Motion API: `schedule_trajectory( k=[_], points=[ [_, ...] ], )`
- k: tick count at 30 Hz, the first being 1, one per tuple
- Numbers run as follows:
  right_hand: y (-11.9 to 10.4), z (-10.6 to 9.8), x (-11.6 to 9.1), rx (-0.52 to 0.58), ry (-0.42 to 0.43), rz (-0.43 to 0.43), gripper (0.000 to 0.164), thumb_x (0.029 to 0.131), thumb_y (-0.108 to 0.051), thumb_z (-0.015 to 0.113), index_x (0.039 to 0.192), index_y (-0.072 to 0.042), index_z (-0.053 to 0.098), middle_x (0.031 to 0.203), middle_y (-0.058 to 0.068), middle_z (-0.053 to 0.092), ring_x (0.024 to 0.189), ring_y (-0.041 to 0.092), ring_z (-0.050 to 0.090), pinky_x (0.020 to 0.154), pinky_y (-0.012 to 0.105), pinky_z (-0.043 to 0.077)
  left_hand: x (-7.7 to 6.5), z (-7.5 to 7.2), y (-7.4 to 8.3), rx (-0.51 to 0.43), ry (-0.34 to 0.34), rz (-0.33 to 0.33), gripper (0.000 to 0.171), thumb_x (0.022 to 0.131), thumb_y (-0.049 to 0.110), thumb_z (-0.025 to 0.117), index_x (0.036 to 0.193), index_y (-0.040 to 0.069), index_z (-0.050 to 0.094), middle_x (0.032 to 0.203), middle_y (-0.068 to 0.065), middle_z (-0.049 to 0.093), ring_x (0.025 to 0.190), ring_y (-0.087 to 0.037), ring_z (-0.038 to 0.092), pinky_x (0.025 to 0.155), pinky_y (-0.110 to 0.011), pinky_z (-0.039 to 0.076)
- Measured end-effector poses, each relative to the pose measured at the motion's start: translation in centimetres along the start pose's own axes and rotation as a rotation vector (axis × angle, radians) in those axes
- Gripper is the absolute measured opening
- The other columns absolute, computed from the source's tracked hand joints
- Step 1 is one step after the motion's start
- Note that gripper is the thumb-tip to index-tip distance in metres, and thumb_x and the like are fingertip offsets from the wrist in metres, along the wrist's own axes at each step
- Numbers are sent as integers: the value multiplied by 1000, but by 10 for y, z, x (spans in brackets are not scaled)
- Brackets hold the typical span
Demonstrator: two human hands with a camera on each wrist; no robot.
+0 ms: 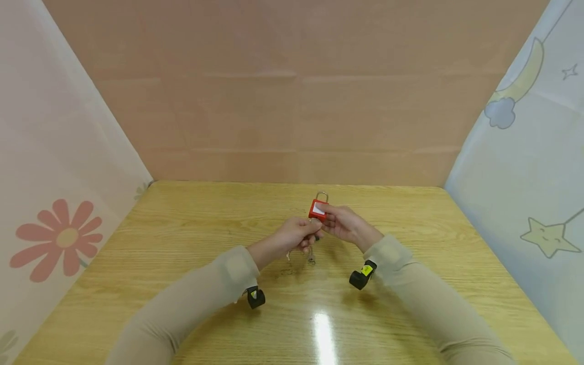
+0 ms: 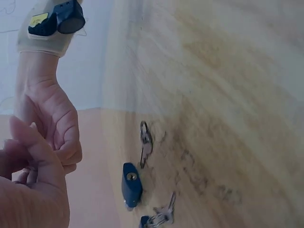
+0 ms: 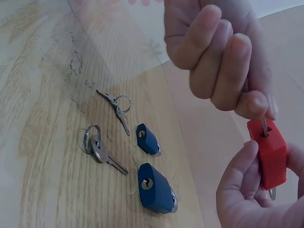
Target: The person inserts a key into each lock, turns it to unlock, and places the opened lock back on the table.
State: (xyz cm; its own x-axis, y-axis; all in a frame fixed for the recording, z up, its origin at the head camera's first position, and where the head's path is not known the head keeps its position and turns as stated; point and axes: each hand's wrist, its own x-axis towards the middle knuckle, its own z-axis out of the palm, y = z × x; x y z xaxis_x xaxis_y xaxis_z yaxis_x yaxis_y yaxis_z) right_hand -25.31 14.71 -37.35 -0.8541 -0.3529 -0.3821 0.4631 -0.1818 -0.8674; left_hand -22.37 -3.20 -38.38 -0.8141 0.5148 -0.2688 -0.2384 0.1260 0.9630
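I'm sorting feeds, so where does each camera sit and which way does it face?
Head: on the head, facing forward and down at the flat light-wood table; left hand, right hand and beige fabric sleeves show.
Left wrist: on that wrist, facing past that hand across the table; both hands show.
Right wrist: on that wrist, facing the boxy red padlock; both hands show.
Both wrist views share blocky blue padlocks and silver metal keys.

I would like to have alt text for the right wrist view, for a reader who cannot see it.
A right hand holds a red padlock while the left hand pinches what looks like a key at its keyhole. On the wooden table are two blue padlocks and two sets of ringed keys.
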Motion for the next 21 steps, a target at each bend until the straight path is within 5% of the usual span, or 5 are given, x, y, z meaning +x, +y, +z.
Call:
schedule_trajectory(
  k=[6,10,14,16,21],
  points=[
    [2,2,-2,0,13,6,26,100,-23,53,115,-1,53,78,-1,71,69,8,63,67,18,53,0,-2,6,425,56,106,38,101,28,53,99,-6,70,73,-13,66,45,-11,48,53,-37,53],
    [3,5,-3,-23,47,-6,28,98,-21,57,116,0,53,80,0,70,68,8,63,66,18,53,-4,5,16,939,118,221,31,99,26,57,86,3,72,70,-10,69,48,-11,54,49,-27,49],
    [5,7,-2,-74,91,-15,23,96,-19,61,108,1,58,79,0,67,66,8,60,65,18,53,-8,15,25,1422,188,292,26,96,29,63,80,10,71,61,3,59,50,-6,47,46,-18,38],
    [7,7,-2,-80,103,-11,20,96,-19,61,104,0,59,77,0,67,64,8,60,64,18,52,-10,19,28,1532,211,308,23,95,28,64,82,10,70,61,3,57,50,-6,44,45,-17,37],
    [6,7,-4,-58,115,-12,19,97,-19,59,104,-1,58,75,-1,67,63,8,59,63,18,52,-12,22,30,1543,238,332,17,94,23,64,86,9,69,64,1,59,50,-7,45,43,-18,39]
  ],
)
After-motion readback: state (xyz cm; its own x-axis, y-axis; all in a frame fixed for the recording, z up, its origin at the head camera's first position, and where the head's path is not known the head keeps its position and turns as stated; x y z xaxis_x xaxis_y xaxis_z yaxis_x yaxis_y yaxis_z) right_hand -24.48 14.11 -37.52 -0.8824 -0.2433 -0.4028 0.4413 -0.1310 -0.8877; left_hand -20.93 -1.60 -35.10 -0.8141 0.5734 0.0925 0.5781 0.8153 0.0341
